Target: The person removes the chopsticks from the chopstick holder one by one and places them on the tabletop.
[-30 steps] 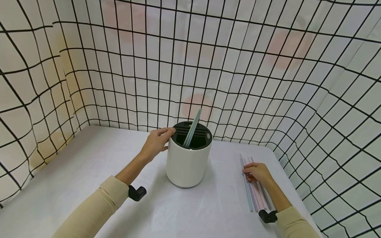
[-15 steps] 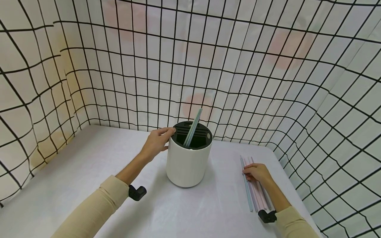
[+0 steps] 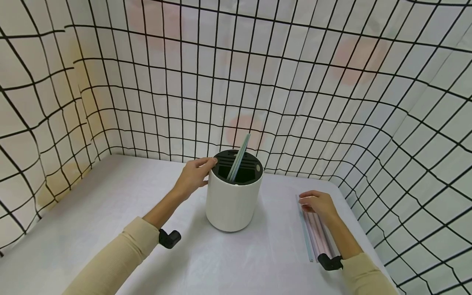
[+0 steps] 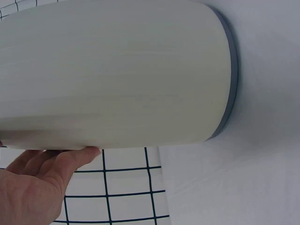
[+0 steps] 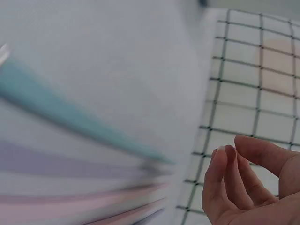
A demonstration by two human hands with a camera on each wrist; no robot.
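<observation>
A white, round utensil holder (image 3: pixel 232 209) with a black slotted top (image 3: pixel 245 157) stands upright on the table. Pale green sticks, thin like chopsticks (image 3: pixel 239 157), lean in its large slot. My left hand (image 3: pixel 194 174) holds the holder at its left rim, thumb up at the black top; in the left wrist view its fingertips (image 4: pixel 91 152) press on the white wall. To the right lie several pastel sticks (image 3: pixel 316 237), side by side, in blue, purple, pink and grey. My right hand (image 3: pixel 318 205) hovers over their far ends. Its thumb and curved fingers (image 5: pixel 218 173) come close together with no stick showing between them.
Black wire mesh (image 3: pixel 206 98) backed by white sheeting encloses the back and both sides. White cloth (image 3: pixel 280 246) covers the table. The mesh wall on the right (image 3: pixel 405 172) rises a short way beyond the loose sticks.
My right hand has shifted from the middle of the loose sticks towards their far ends and lifted slightly. The left hand and the holder have stayed put.
</observation>
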